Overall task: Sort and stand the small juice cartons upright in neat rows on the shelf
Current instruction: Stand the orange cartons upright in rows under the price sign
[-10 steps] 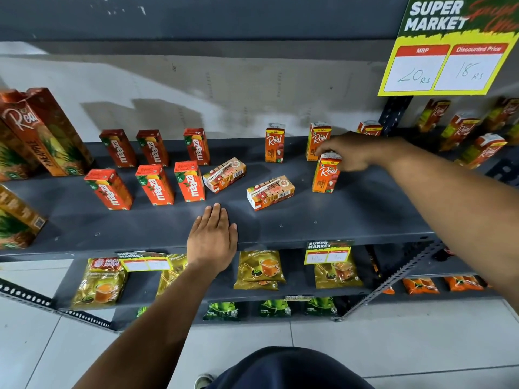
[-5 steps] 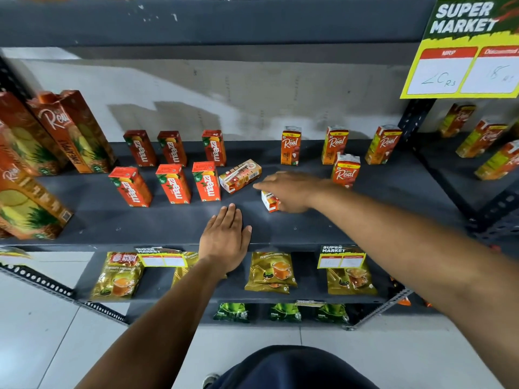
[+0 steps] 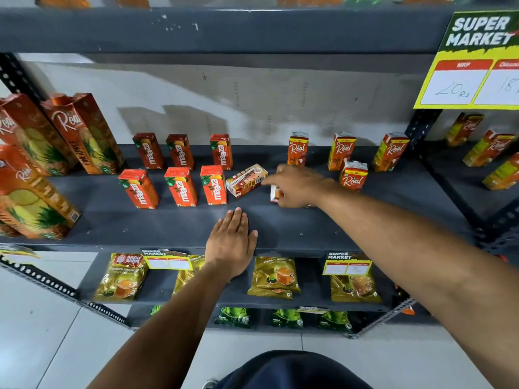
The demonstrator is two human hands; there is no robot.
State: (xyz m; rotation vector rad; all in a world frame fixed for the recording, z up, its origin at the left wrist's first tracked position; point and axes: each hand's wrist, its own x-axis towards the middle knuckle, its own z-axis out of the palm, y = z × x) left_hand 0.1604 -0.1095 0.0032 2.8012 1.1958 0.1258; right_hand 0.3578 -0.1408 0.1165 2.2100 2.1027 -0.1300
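Note:
Several small red Maaza cartons stand upright in two rows on the grey shelf. To their right, three small Real cartons stand along the back, and one more stands in front of them. One Real carton lies on its side beside the Maaza front row. My right hand covers another lying carton, fingers curled over it, only its end showing. My left hand rests flat on the shelf's front edge, empty.
Tall Real pineapple cartons stand and lean at the shelf's left end. A price sign hangs at the upper right. More small cartons fill the neighbouring shelf bay. Tea pouches sit on the lower shelf.
My right hand left the upright Real carton at the right and came down to the left onto the lying carton. My left hand stayed flat on the shelf edge.

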